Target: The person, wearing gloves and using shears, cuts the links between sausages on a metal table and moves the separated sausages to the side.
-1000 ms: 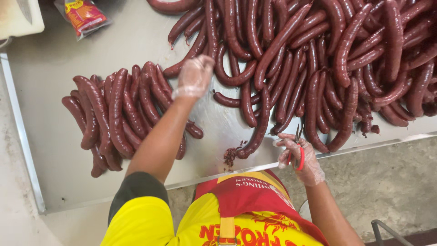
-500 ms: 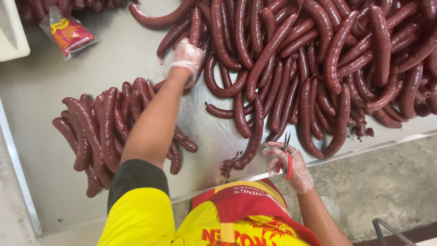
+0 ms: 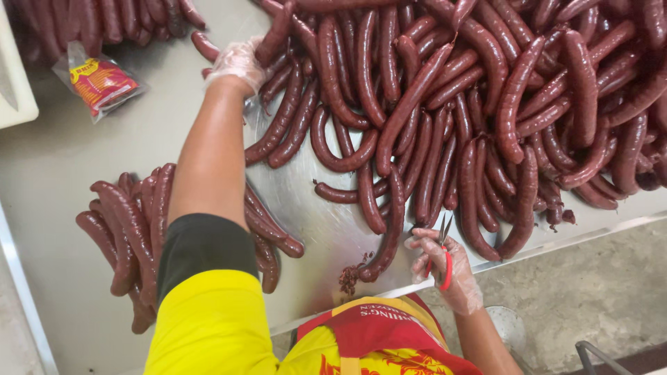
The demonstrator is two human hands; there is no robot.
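Observation:
My left hand [image 3: 238, 61], in a thin clear glove, reaches far across the steel table [image 3: 62, 160] and closes on a dark red sausage [image 3: 273, 35] at the edge of the big heap of linked sausages [image 3: 486, 104]. My right hand [image 3: 445, 267], also gloved, stays near the table's front edge and holds red-handled scissors [image 3: 442, 251] with the blades pointing up at the sausage ends. A smaller pile of cut sausages [image 3: 132, 229] lies under my left forearm.
A clear bag with a red and yellow packet [image 3: 101, 85] lies at the upper left beside a white tray corner [image 3: 14, 83]. More sausages [image 3: 104, 21] fill the far left top. Concrete floor [image 3: 597, 292] shows beyond the table edge at right.
My left hand has stretched farther away over the table into the big heap and taken hold of a sausage. The right hand with the scissors has barely moved.

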